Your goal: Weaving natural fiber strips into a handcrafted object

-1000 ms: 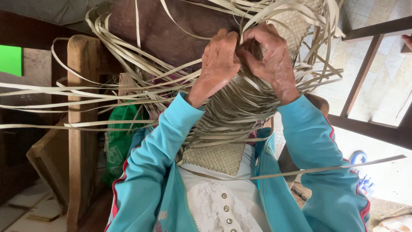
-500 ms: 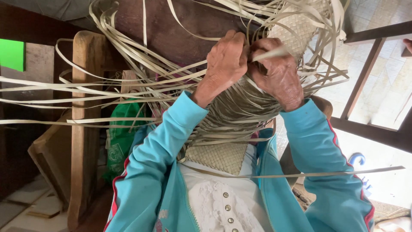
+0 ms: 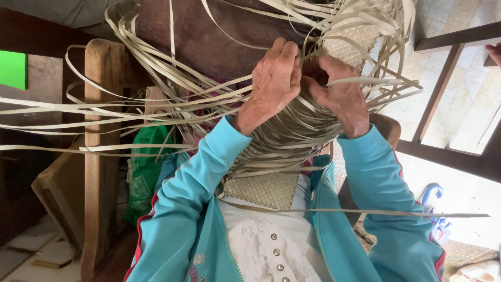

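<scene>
Watching the head view here. Both hands are up at the working edge of a half-woven mat (image 3: 266,190) made of flat, pale leaf strips (image 3: 156,107). The left hand (image 3: 274,78) is curled down over the strips with its fingers bent and pressed close together, looks like it's pinning the weave flat so nothing slips. The right hand (image 3: 342,96) is partly closed, thumb and forefinger pinching a single strip (image 3: 376,82) that runs out to the right — my guess is it's kept taut so it can be tucked under its neighbours.

The finished part is a tight checkered patch lying near the body against a white lace top (image 3: 266,245), and another woven bit shows at the far right above the hands. Loose ends fan out everywhere, long, thin and springy, mostly sweeping left over a wooden chair (image 3: 96,156). They look dry and matte, a bit papery. Sleeves are bright turquoise (image 3: 188,193) with red piping — a green bag (image 3: 143,172) sits by the chair.
</scene>
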